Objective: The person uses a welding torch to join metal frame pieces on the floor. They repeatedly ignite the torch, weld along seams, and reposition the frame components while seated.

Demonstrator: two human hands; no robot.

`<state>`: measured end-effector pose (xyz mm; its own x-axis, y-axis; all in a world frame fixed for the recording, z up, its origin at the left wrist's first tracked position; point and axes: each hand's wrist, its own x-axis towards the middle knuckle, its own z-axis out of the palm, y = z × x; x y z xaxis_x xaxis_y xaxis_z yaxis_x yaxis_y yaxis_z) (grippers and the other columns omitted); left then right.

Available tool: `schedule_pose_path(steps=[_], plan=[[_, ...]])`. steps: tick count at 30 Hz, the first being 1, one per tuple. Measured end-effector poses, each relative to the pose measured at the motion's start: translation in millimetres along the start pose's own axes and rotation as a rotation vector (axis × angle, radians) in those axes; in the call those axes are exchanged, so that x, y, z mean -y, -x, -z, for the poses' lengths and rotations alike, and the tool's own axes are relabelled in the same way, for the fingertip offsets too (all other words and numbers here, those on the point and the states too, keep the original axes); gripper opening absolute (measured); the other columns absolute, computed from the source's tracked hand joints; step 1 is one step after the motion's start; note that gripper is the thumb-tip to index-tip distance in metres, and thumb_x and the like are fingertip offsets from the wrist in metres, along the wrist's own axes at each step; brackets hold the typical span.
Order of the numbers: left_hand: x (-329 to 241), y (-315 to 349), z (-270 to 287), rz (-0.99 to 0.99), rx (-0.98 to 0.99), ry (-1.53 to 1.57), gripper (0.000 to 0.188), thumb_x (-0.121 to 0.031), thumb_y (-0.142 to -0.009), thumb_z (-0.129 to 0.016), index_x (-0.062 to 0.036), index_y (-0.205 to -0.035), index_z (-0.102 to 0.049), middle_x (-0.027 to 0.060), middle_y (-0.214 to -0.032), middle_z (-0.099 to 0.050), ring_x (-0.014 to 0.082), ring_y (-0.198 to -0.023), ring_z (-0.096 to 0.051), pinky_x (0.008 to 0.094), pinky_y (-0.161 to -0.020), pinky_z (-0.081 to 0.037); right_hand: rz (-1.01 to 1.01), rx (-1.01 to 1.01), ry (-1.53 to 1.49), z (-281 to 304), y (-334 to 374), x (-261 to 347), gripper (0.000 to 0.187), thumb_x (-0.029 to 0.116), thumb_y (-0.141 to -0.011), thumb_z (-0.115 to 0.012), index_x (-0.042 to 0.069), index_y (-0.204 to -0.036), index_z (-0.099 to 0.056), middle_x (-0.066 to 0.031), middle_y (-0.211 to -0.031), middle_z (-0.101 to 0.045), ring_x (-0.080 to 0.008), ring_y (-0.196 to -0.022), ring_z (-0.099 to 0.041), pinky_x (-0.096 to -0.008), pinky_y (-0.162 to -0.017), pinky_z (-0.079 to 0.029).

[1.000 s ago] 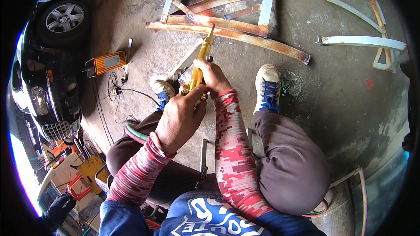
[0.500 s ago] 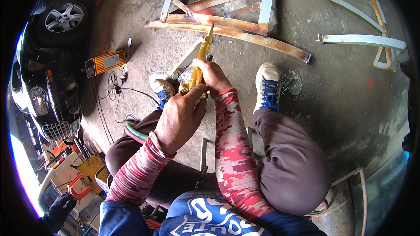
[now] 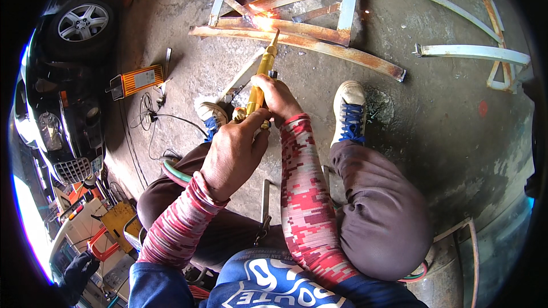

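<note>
A brass gas cutting torch is held in both hands, its tip pointing away from me. My right hand wraps round the torch body. Behind it, nearer to me, my left hand is closed on the rear end by the valves. Just beyond the tip, bright orange sparks and glowing metal show on the curved rusty steel bars. Those bars lie on the floor as part of a frame with a pale upright flat bar. The hands partly hide the torch's valves.
An orange box-shaped device with cables lies to the left, near a parked dark vehicle. More curved steel pieces rest at the right. My shoes stand either side of the torch. A green hose runs by my left leg.
The glow at the torch tip has grown into brighter, spraying sparks, with a few flying to the right. Both hands and the torch stay almost in place.
</note>
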<state>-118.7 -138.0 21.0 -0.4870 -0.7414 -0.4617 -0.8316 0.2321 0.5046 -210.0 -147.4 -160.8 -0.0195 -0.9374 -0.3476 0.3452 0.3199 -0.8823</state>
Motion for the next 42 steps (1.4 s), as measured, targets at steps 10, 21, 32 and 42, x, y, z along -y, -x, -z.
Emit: schedule_pose_path(steps=[10,21,32,42], plan=[[2,0,-1,-0.018,-0.019,0.006,0.035,-0.008,-0.090,-0.068,-0.0076,-0.125,-0.067,0.0270,-0.078,-0.068,0.0437,-0.076,-0.070,0.0500,-0.068,-0.056,-0.205,-0.012,-0.248,-4,-2,-3,0.031,0.035,-0.100,-0.056,0.007,-0.097,-0.068,-0.0019,-0.089,-0.063,-0.0123,-0.081,-0.057,-0.0303,-0.073,-0.047],[2,0,0,-0.002,-0.020,0.008,0.038,-0.008,-0.089,-0.068,-0.0084,-0.127,-0.067,0.0282,-0.081,-0.068,0.0446,-0.077,-0.070,0.0500,-0.069,-0.056,-0.204,-0.031,-0.150,-6,-6,-7,0.049,0.047,-0.103,-0.047,0.003,-0.108,-0.069,-0.0242,-0.100,-0.074,-0.0368,-0.096,-0.072,-0.0429,-0.082,-0.053],[3,-2,2,-0.011,-0.026,-0.001,0.039,-0.009,-0.089,-0.068,-0.0062,-0.127,-0.067,0.0273,-0.079,-0.068,0.0436,-0.075,-0.070,0.0491,-0.068,-0.056,-0.083,-0.001,0.002,-6,-10,-9,0.041,0.038,-0.106,-0.041,0.004,-0.108,-0.064,-0.0258,-0.098,-0.072,-0.0414,-0.097,-0.070,-0.0466,-0.083,-0.053],[7,-3,0,-0.025,-0.046,-0.007,0.035,-0.009,-0.089,-0.069,-0.0067,-0.124,-0.067,0.0261,-0.077,-0.068,0.0429,-0.075,-0.071,0.0491,-0.068,-0.056,-0.067,-0.024,0.020,-10,-12,-15,0.036,0.034,-0.106,-0.041,0.005,-0.103,-0.062,-0.0253,-0.096,-0.071,-0.0430,-0.091,-0.070,-0.0475,-0.078,-0.053]])
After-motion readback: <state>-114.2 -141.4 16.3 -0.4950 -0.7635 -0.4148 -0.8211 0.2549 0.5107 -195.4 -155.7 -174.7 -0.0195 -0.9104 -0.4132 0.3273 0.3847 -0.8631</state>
